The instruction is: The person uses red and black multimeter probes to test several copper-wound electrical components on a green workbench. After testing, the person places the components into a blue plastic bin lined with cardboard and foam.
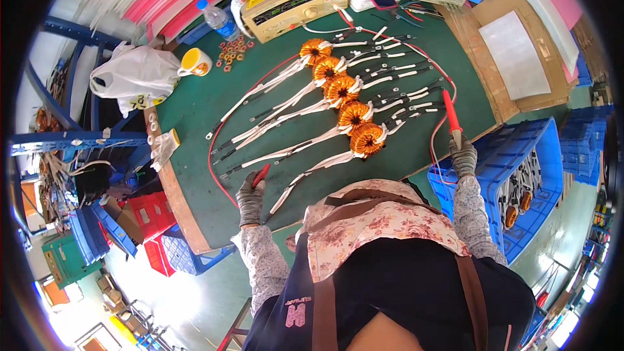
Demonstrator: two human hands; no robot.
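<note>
head view: the left hand [249, 196], in a grey glove, is closed around a red test probe [260, 175], its tip close to the near end of a white-sleeved lead [294, 184]; held there, the probe looks placed to meet that lead's terminal. the right hand [463, 158], also gloved, is clamped on a second red probe [452, 116], held upright at the right edge of the mat, likely to reach the leads fanned out on that side. red wires run from both probes back toward a beige test instrument [292, 1] at the far end. between the hands, five copper-wound toroidal coils [341, 91] lie in a slanted row, leads spread left and right so each end is easy to reach. the bench has a green mat [195, 110]. on the far left sit a yellow mug [194, 62], a water bottle [218, 21] and a white plastic bag [133, 75]. a blue crate [507, 156] with more coils stands to the right, red and blue crates near left on the floor.
</note>
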